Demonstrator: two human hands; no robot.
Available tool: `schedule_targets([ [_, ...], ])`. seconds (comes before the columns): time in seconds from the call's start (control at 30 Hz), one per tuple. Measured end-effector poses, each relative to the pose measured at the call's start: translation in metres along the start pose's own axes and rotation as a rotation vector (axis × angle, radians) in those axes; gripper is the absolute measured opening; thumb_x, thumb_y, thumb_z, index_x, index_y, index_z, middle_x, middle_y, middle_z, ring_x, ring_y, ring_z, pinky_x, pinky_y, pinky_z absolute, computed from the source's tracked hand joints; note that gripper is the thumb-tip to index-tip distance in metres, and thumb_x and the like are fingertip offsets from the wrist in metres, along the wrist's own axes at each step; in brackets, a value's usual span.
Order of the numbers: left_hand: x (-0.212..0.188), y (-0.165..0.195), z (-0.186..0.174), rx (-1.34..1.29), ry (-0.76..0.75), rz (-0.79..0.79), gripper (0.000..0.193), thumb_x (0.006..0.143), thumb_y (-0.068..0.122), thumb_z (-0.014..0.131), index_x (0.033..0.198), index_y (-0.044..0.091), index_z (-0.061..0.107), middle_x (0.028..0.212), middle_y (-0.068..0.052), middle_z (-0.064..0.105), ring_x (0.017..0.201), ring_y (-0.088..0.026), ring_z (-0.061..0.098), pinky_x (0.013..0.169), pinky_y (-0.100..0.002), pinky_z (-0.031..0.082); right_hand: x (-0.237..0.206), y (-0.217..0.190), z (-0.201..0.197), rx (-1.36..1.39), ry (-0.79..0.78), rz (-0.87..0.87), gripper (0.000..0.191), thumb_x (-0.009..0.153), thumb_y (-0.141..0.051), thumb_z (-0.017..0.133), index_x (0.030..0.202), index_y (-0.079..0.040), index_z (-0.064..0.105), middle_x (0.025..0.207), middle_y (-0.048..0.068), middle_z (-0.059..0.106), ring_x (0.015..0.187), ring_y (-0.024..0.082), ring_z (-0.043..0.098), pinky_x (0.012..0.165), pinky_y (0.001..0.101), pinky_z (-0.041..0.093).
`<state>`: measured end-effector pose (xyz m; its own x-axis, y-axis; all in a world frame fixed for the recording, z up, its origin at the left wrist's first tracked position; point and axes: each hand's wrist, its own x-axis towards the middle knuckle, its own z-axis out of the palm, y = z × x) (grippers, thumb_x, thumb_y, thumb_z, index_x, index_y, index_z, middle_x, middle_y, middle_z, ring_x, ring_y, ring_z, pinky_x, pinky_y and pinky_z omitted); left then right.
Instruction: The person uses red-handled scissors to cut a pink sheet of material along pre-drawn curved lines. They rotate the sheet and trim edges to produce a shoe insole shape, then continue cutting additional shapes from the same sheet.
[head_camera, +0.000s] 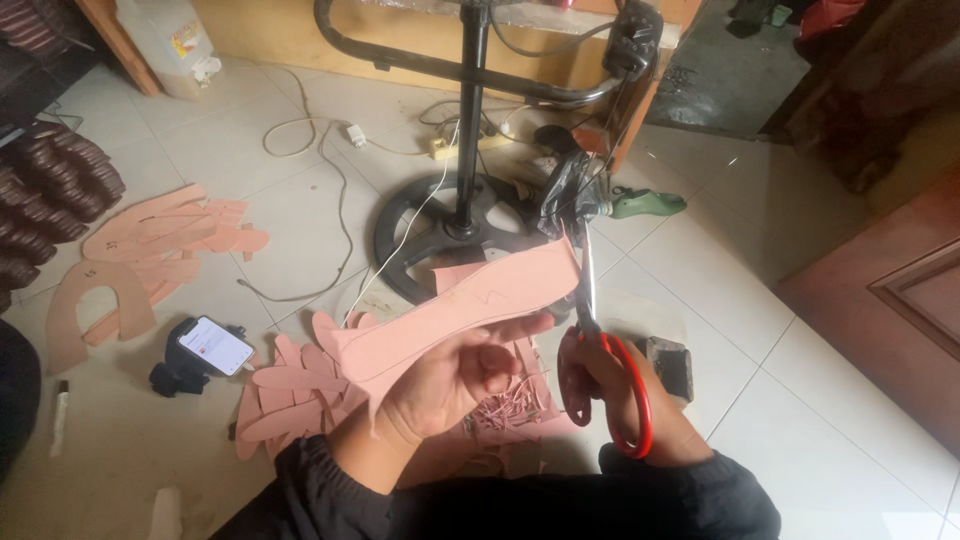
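Observation:
My left hand (462, 378) grips a long pink sheet piece (460, 305) with a pen outline drawn on it, holding it up at mid-frame. My right hand (640, 410) is closed through the red handles of a pair of scissors (588, 330). The steel blades point upward and meet the sheet's right edge. Both sleeves are dark. Below my hands lies a pile of pink offcuts and strips (505, 405).
Cut pink sole-shaped pieces (290, 385) lie on the tiled floor at left, with more pink cutouts (150, 255) farther left. A lit phone (215, 345) rests near them. A black fan stand base (450, 235) with cables stands ahead; a dark block (668, 365) sits at right.

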<state>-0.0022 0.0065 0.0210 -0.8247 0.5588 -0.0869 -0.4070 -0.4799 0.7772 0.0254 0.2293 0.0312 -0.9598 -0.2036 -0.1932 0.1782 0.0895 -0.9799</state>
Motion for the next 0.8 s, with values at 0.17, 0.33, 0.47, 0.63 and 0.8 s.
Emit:
schedule_targets([
  [0.17, 0.007, -0.029, 0.007, 0.424, 0.036, 0.381, 0.046, 0.096, 0.025, 0.071, 0.132, 0.000, 0.058, 0.120, -0.005, 0.065, 0.106, -0.012, 0.062, 0.089, -0.030, 0.053, 0.008, 0.015, 0.018, -0.090, 0.107, 0.072, 0.040, 0.097, -0.035, 0.050, 0.075, -0.002, 0.059, 0.053, 0.011, 0.057, 0.044, 0.019, 0.054, 0.046, 0.0341, 0.042],
  [0.33, 0.016, -0.046, 0.007, 0.279, 0.607, 0.226, 0.034, 0.090, 0.035, 0.073, 0.104, 0.003, 0.077, 0.100, -0.002, 0.078, 0.094, -0.010, 0.069, 0.085, -0.026, 0.052, 0.000, 0.024, 0.035, -0.263, 0.089, 0.030, 0.036, 0.093, -0.032, 0.062, 0.078, 0.001, 0.064, 0.058, 0.007, 0.060, 0.051, 0.014, 0.054, 0.049, 0.0330, 0.045],
  [0.47, 0.021, -0.043, 0.008, 0.007, 0.628, 0.262, 0.032, 0.084, 0.029, 0.079, 0.103, 0.005, 0.071, 0.093, -0.003, 0.070, 0.081, -0.012, 0.063, 0.073, -0.030, 0.051, -0.001, 0.027, 0.039, -0.329, 0.091, 0.064, 0.026, 0.088, -0.029, 0.068, 0.089, -0.003, 0.067, 0.062, 0.005, 0.061, 0.057, 0.011, 0.056, 0.053, 0.0311, 0.048],
  [0.63, 0.017, -0.047, 0.018, -0.077, 0.559, 0.210, 0.032, 0.084, 0.027, 0.079, 0.104, 0.003, 0.072, 0.090, -0.005, 0.070, 0.075, -0.013, 0.059, 0.064, -0.028, 0.047, -0.001, 0.030, 0.036, -0.310, 0.083, -0.159, 0.022, 0.088, -0.024, 0.069, 0.089, -0.002, 0.064, 0.069, 0.004, 0.060, 0.066, 0.008, 0.052, 0.059, 0.0287, 0.048],
  [0.8, 0.017, -0.047, 0.021, -0.146, 0.533, 0.237, 0.031, 0.085, 0.024, 0.079, 0.107, 0.004, 0.072, 0.094, -0.004, 0.071, 0.078, -0.012, 0.059, 0.066, -0.026, 0.049, -0.001, 0.032, 0.036, -0.166, 0.060, -0.042, 0.019, 0.087, -0.021, 0.068, 0.086, -0.002, 0.062, 0.067, 0.003, 0.058, 0.062, 0.010, 0.051, 0.055, 0.0299, 0.046],
])
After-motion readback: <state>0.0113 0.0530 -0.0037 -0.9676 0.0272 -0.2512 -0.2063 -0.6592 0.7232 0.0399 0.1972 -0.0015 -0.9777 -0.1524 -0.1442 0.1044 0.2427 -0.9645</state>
